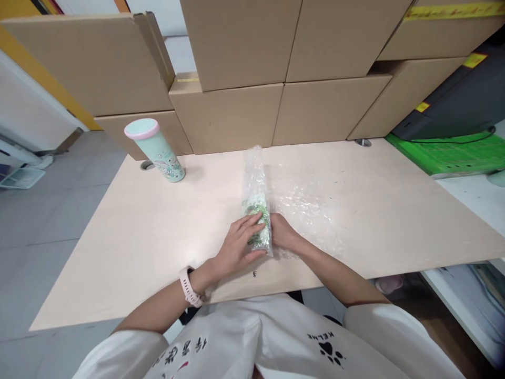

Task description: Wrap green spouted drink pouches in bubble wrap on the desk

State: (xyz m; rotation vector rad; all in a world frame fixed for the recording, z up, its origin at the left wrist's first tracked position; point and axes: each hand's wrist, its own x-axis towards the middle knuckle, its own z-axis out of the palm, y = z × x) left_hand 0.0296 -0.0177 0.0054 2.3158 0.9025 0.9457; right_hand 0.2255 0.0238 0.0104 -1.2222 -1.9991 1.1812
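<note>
In front of me on the table lies a long bundle of clear bubble wrap [255,173]. A green-and-white printed object [258,206] is rolled inside its near end; the wrap blurs its exact kind. Across this end rests my left hand [241,239], fingers and thumb spread out over the top. My right hand [282,231] is curled against the right side of the bundle, at the wrap; its fingertips are hidden. To the right of the bundle, a loose sheet of the same bubble wrap spreads flat, partly under my right forearm.
A mint tumbler [160,152] with a pink-rimmed lid stands at the back left of the table [130,252]. Stacked cardboard boxes [232,116] line the back edge. At the right are a green plastic crate [453,152] and a dark case [453,105].
</note>
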